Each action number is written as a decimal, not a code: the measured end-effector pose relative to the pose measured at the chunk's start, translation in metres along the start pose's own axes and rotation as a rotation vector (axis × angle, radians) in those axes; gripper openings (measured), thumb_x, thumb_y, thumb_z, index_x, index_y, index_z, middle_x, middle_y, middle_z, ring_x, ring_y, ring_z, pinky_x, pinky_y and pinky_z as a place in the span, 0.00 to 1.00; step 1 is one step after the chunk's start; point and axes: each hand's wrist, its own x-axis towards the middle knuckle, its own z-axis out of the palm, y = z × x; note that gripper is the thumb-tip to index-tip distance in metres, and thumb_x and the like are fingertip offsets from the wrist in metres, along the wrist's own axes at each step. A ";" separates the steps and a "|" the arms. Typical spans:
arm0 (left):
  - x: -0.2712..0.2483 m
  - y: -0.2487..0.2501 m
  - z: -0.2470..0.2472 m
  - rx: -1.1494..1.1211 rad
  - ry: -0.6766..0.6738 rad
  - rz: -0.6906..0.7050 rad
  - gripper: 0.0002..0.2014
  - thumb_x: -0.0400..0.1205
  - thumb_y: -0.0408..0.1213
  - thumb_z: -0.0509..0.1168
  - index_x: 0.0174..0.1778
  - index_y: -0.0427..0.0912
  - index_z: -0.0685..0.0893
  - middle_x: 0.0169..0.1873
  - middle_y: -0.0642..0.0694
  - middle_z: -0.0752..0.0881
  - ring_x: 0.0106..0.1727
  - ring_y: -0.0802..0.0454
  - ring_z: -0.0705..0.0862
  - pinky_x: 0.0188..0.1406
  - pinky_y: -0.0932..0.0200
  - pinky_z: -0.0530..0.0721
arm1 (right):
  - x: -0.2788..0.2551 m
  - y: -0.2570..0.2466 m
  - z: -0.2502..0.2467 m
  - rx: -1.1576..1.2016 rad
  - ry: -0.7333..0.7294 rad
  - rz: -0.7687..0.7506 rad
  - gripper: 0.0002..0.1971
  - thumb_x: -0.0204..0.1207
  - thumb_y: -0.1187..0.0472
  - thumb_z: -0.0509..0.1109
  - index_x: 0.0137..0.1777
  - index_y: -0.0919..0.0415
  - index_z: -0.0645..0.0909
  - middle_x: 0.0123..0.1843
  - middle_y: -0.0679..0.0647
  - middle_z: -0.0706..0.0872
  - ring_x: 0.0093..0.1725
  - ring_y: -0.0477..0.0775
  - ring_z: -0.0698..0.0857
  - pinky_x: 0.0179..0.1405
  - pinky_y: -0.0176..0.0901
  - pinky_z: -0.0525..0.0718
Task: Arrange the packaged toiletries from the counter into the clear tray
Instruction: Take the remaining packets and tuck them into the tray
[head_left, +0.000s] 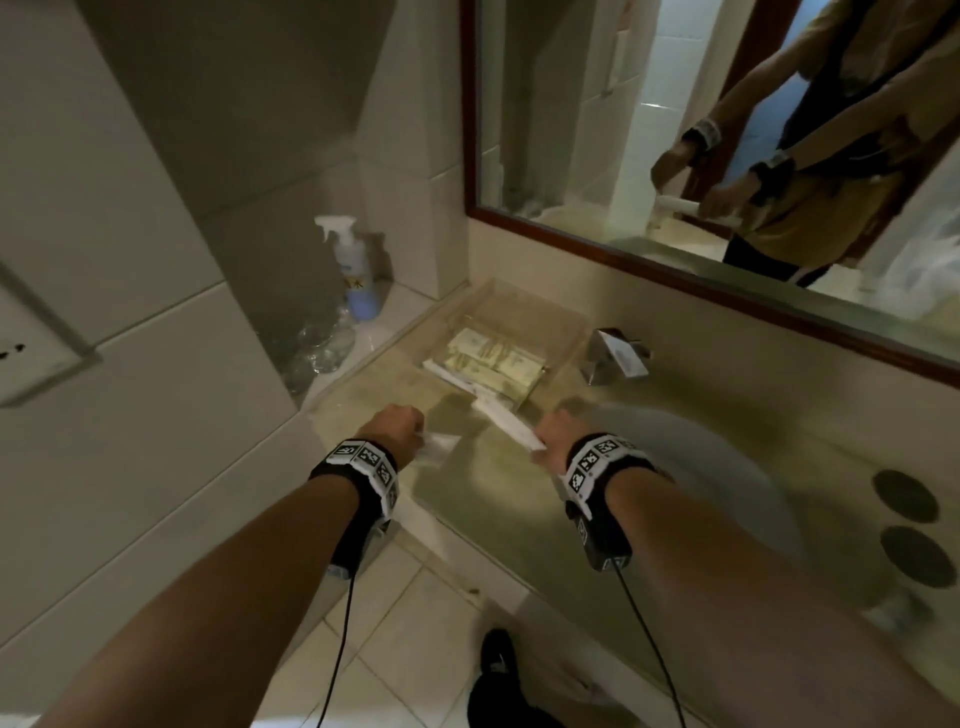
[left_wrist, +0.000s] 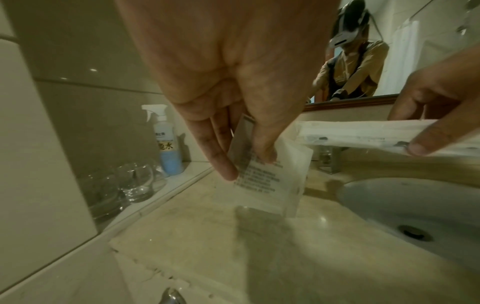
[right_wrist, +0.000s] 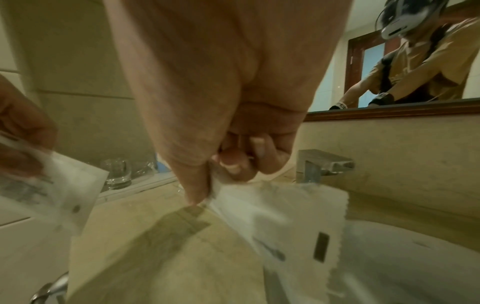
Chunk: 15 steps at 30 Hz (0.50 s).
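- I am looking down at a beige marble counter (head_left: 457, 499) in a bathroom, with a round sink (head_left: 701, 467) at its right and a mirror (head_left: 675, 130) above the back edge.
- The main risk I see: both packets are thin, slick and held only by their edges, so either could slip and drop into the sink or onto the floor at the counter's front edge.
- A second risk: the clear tray (head_left: 550, 322), at the counter's back left corner, already holds several packets, so a long one pushed in carelessly could catch its wall or knock the row askew.
- My left hand (head_left: 397, 428) hovers over the counter's front left part, fingers pointing down, thumb and fingers pinching the top of a small flat sachet (left_wrist: 270, 179) that hangs just above the surface.
- My right hand (head_left: 558, 434) is near the sink's left rim, its grip clamped between thumb and curled fingers on one end of a long white packet (head_left: 506, 423), which angles toward the tray.
- The long packet's far end seems to reach the tray's near edge, though blur makes contact hard to judge.
- A spray bottle (head_left: 356, 270) and drinking glasses (head_left: 317, 343) stand on the ledge at the left; a tap (head_left: 615, 353) sits behind the sink.
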 end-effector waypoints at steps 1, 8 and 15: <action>0.009 -0.005 -0.004 -0.006 -0.001 -0.010 0.08 0.80 0.35 0.65 0.49 0.34 0.85 0.51 0.33 0.86 0.54 0.34 0.85 0.53 0.49 0.82 | 0.014 -0.003 -0.003 -0.014 0.000 -0.018 0.17 0.80 0.52 0.68 0.59 0.65 0.81 0.53 0.60 0.87 0.52 0.62 0.87 0.50 0.50 0.87; 0.083 -0.025 -0.030 -0.015 0.006 -0.090 0.09 0.80 0.36 0.65 0.52 0.37 0.85 0.55 0.33 0.86 0.57 0.35 0.84 0.57 0.49 0.82 | 0.104 -0.002 -0.019 0.045 0.034 -0.062 0.15 0.81 0.57 0.66 0.63 0.65 0.78 0.58 0.61 0.83 0.54 0.62 0.85 0.47 0.47 0.82; 0.148 -0.026 -0.035 -0.013 -0.035 -0.074 0.09 0.81 0.36 0.63 0.52 0.37 0.85 0.53 0.34 0.86 0.57 0.36 0.84 0.57 0.49 0.82 | 0.168 0.008 -0.027 0.049 0.017 -0.001 0.14 0.79 0.60 0.69 0.60 0.66 0.81 0.54 0.62 0.86 0.50 0.63 0.87 0.42 0.47 0.83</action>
